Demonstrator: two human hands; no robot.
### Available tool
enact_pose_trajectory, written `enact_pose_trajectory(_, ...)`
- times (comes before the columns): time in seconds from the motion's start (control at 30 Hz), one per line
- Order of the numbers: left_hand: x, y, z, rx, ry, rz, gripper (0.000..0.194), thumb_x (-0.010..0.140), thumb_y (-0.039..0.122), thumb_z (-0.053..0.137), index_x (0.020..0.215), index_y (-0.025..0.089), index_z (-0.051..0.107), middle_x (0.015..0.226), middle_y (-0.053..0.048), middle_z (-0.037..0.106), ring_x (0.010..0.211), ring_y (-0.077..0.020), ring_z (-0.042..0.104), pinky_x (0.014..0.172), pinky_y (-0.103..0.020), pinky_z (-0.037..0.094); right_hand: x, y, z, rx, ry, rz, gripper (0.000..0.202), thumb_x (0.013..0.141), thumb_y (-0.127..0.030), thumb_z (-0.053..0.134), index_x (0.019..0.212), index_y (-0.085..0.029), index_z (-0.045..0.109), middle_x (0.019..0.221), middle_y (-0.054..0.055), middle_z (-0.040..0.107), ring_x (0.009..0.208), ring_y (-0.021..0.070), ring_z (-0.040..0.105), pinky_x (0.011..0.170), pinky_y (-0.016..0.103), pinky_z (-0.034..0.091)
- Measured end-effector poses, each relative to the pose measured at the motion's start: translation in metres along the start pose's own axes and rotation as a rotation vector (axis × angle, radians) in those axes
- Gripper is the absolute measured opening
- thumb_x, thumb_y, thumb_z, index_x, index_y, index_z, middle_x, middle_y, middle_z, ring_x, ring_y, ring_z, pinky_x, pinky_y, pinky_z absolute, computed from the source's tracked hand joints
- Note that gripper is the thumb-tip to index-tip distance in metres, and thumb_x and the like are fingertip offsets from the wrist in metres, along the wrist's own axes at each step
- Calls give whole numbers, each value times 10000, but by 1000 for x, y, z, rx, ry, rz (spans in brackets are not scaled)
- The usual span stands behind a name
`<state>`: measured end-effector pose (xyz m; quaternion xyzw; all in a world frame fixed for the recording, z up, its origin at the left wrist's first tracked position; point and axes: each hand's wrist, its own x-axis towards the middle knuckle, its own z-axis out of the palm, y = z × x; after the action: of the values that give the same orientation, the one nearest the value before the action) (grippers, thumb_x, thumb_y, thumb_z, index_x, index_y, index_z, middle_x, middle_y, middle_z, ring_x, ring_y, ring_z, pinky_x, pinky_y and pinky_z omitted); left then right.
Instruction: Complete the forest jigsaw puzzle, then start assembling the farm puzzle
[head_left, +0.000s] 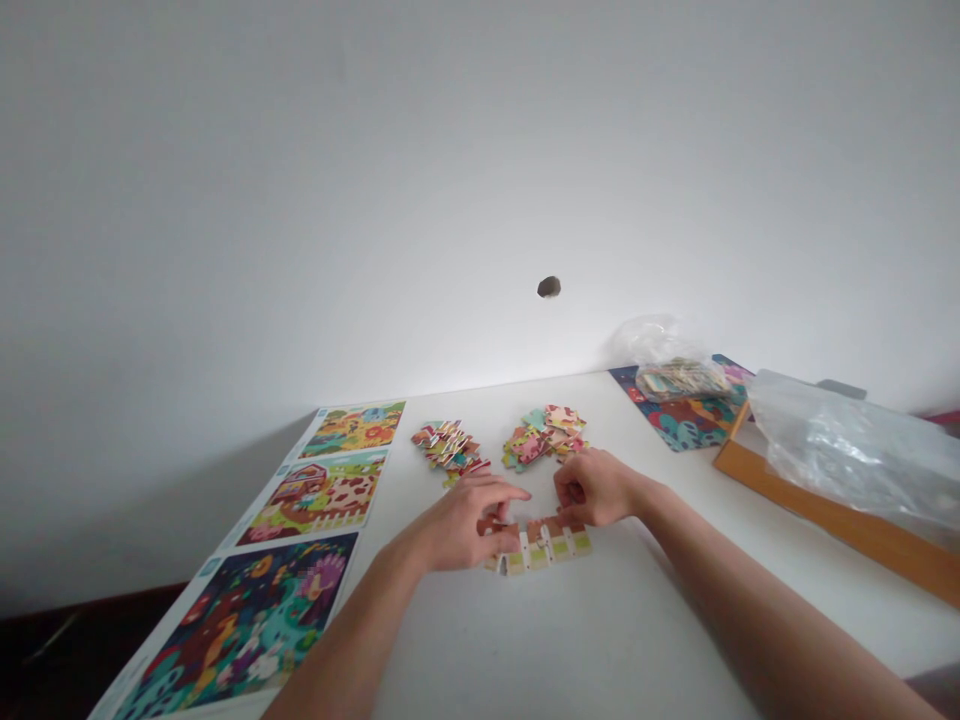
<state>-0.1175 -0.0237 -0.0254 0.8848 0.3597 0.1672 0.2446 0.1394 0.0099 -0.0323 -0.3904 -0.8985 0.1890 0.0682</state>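
On the white table, a short strip of joined puzzle pieces [538, 546] shows a white fence on green and brown. My left hand [474, 522] rests at the strip's left end, its thumb on the pieces and its index finger stretched out above them, apart from the thumb. At the strip's upper right is my right hand [594, 488], fingers curled and pressed together over a brown part; what they hold, if anything, is hidden. Beyond my hands lie two heaps of loose pieces, a left heap [448, 446] and a right heap [541, 436].
Three picture sheets line the left side: a top one [356, 428], a farm one [319, 495] and a dark one [255, 625]. At the right are a bag of pieces [682, 378] on a dark sheet [686, 428] and an orange-edged box [832, 520] with clear plastic [847, 440].
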Motion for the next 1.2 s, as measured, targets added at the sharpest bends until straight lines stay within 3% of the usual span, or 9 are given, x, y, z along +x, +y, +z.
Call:
enact_pose_trajectory(0.07,-2,-5,-3,49,-13,1,301,774,325,700,1052,211,694,756,-10,634,821,-186,585,967,-346,376,0,1,0,-3,1,-7,126,691,-306,727,707,-194,672,644,-43,637,563,115,538,521,208,324)
enact_pose_trajectory(0.17,-5,-9,-6,93,4,-28,240,780,312,684,994,205,707,680,-2,611,787,-185,572,914,-334,397,0,0,-1,-4,-3,-17,130,688,-306,727,698,-192,667,638,-42,636,555,112,533,511,205,316)
enact_pose_trajectory(0.4,-1,3,1,6,-43,35,402,690,373,780,1073,265,718,907,-27,589,872,-178,571,814,-272,442,-1,-7,-5,-9,-21,22,128,692,-313,726,706,-196,678,658,-35,654,563,120,547,502,206,313)
enact_pose_trajectory(0.87,1,3,9,18,-46,-20,386,693,444,770,1041,282,729,866,-16,582,857,-178,555,782,-263,432,-3,-12,-7,-50,-37,47,137,688,-317,737,692,-197,671,658,-31,660,566,126,561,498,211,308)
enact_pose_trajectory(1.0,2,6,10,39,-32,-18,393,685,435,778,1032,265,708,881,-13,585,870,-184,553,802,-272,418,0,-21,-4,-95,-5,89,295,734,-481,726,669,-199,671,621,-8,645,545,138,551,485,230,287)
enact_pose_trajectory(1.2,-4,-4,1,16,-113,-70,741,550,524,823,1209,258,614,1055,-51,569,1020,-248,527,894,-326,423,5,-28,1,-135,-1,234,522,653,-741,705,664,-219,694,627,34,649,567,180,569,513,249,322)
